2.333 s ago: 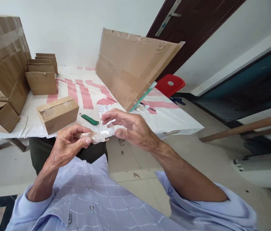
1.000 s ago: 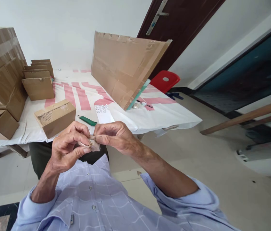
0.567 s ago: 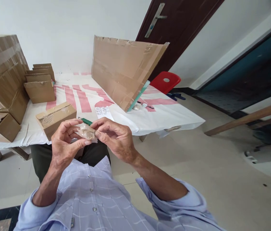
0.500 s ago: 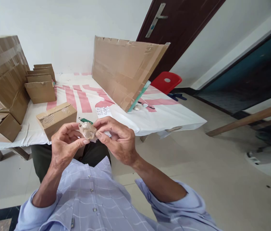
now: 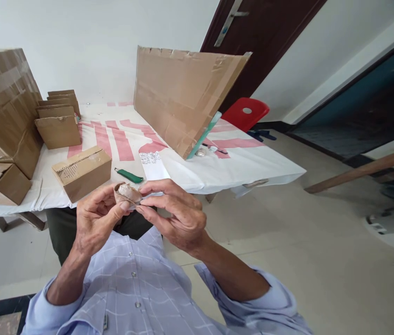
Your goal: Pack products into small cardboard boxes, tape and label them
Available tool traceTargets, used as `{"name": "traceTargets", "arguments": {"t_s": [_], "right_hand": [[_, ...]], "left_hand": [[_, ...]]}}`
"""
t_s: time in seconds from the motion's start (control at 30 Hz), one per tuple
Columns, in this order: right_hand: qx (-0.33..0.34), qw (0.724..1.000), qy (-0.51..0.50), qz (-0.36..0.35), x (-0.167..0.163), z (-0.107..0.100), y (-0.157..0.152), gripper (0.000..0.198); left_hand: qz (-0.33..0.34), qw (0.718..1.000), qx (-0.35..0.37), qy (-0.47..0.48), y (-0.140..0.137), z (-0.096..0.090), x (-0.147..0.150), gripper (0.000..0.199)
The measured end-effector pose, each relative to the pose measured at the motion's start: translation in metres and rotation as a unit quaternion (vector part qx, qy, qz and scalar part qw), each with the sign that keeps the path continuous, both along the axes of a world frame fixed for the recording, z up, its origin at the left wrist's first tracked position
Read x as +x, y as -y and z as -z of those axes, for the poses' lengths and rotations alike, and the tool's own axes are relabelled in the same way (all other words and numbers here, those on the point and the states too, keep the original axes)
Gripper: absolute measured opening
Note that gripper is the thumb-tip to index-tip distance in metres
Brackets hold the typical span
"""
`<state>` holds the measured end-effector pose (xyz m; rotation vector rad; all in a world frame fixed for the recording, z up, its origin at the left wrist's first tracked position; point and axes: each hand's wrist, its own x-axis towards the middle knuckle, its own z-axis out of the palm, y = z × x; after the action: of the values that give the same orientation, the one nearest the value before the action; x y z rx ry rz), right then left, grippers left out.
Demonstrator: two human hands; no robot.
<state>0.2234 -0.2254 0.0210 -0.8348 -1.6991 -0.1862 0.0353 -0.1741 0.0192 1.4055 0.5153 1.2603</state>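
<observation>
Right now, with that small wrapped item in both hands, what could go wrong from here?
The small wrapped item might slip: the left hand and right hand pinch it rather than close around it.
The green cutter lies just beyond the hands, so a finger could brush it; whether its blade is out is too small to tell.
The sheet of paper lies just past the right hand and could perhaps be nudged.

Small brown packet (image 5: 127, 191), clear-wrapped (crinkled), between fingers (image 5: 116, 212)
</observation>
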Motion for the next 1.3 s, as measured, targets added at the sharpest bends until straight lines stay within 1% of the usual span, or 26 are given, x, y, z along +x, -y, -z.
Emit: {"name": "traceTargets", "arguments": {"t_s": [0.13, 0.3, 0.43, 0.6, 0.67, 0.73, 0.9, 1.1, 1.2, 1.3], "right_hand": [[0.002, 1.0, 0.012, -0.008, 0.002, 0.0, 0.004, 0.017], [-0.001, 1.0, 0.027, -0.002, 0.004, 0.0, 0.01, 0.017], [-0.003, 0.999, 0.037, 0.004, 0.005, 0.0, 0.012, 0.016], [-0.009, 0.999, 0.049, 0.012, 0.005, -0.003, 0.012, 0.017], [-0.015, 0.999, 0.044, 0.014, 0.004, -0.004, 0.012, 0.02], [-0.019, 0.999, 0.035, 0.006, 0.004, -0.006, 0.012, 0.021], [-0.018, 0.999, 0.036, 0.011, 0.004, -0.007, 0.013, 0.016], [-0.01, 1.0, 0.024, 0.017, 0.001, -0.01, 0.013, 0.018], [-0.01, 1.0, 0.02, 0.014, 0.0, -0.011, 0.012, 0.017], [-0.014, 1.0, 0.017, 0.01, -0.001, -0.012, 0.011, 0.016]], "left_hand": [[-0.019, 0.999, 0.038, 0.012, 0.001, 0.005, -0.001, 0.033], [-0.054, 0.994, 0.093, -0.029, 0.002, 0.005, -0.005, 0.03], [-0.057, 0.989, 0.125, -0.058, 0.003, 0.004, -0.009, 0.033], [-0.083, 0.967, 0.213, -0.112, 0.005, -0.002, -0.008, 0.036], [-0.081, 0.96, 0.243, -0.115, 0.006, -0.005, -0.006, 0.034], [-0.072, 0.956, 0.258, -0.117, 0.006, -0.007, -0.004, 0.033], [-0.046, 0.951, 0.278, -0.124, 0.007, -0.007, -0.003, 0.041], [-0.011, 0.956, 0.27, -0.115, 0.004, 0.003, -0.005, 0.048], [0.001, 0.961, 0.256, -0.106, 0.002, 0.007, -0.006, 0.047], [0.006, 0.965, 0.239, -0.108, 0.001, 0.006, -0.007, 0.04]]}}
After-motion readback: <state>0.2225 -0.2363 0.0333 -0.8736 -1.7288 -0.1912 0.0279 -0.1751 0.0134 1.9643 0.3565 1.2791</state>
